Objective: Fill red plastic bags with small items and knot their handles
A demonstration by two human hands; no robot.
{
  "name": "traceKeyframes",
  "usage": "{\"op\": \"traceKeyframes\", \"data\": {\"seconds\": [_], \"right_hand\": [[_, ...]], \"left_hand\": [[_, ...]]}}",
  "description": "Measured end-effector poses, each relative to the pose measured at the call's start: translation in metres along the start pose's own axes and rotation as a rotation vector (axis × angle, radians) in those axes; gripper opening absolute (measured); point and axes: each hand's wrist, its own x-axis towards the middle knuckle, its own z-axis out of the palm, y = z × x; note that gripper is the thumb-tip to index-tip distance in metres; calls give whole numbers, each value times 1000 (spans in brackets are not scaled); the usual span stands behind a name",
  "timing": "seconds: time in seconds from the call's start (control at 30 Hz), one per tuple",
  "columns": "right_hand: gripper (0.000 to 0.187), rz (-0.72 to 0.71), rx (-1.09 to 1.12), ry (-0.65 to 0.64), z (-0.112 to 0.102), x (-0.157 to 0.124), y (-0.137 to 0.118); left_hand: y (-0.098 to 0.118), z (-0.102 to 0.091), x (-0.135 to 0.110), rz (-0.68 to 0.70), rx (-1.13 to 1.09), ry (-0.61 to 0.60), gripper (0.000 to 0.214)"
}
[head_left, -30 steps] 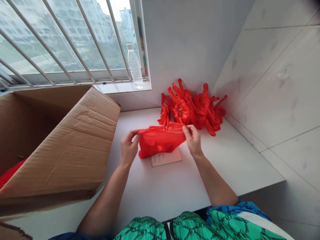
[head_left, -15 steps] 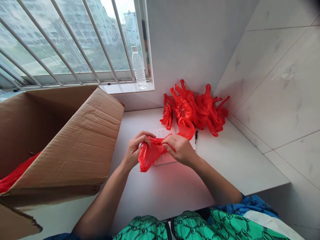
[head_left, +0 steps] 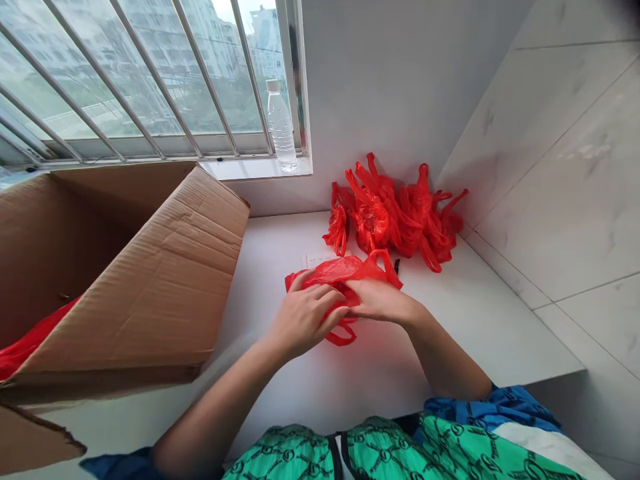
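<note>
A red plastic bag [head_left: 345, 273] lies bunched on the white counter [head_left: 350, 373] in front of me. My left hand [head_left: 303, 317] rests on its near left part with fingers curled over the plastic. My right hand [head_left: 383, 303] presses on its right part, fingers close together on the bag. One handle loop sticks up at the bag's far right, another hangs out below my hands. A white paper sheet [head_left: 320, 259] shows just behind the bag, mostly covered by it.
A pile of knotted red bags [head_left: 395, 213] sits against the back wall. A large open cardboard box [head_left: 125, 280] with red plastic inside stands at the left. A water bottle [head_left: 281, 127] stands on the window sill. A tiled wall closes the right side.
The bag was stretched wide between both hands, then gathered together. Now both hands have come together on top of it and press it onto the counter over the paper.
</note>
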Motion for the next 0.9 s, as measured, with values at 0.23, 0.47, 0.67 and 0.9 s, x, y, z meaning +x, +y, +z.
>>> {"op": "traceKeyframes", "data": {"seconds": [0.23,0.47,0.67,0.9], "right_hand": [[17,151,-196,34,0,17,49],[37,95,-106,-46,10,12,74],[22,166,-189,29,10,12,61],[14,154,-171,228,30,23,52]], "left_hand": [[-47,36,-6,-277,206,-25,20],[-79,33,-21,-297,232,-219,85],[-77,35,-23,-172,186,-57,72],[-47,31,-15,-128,93,244,22]]}}
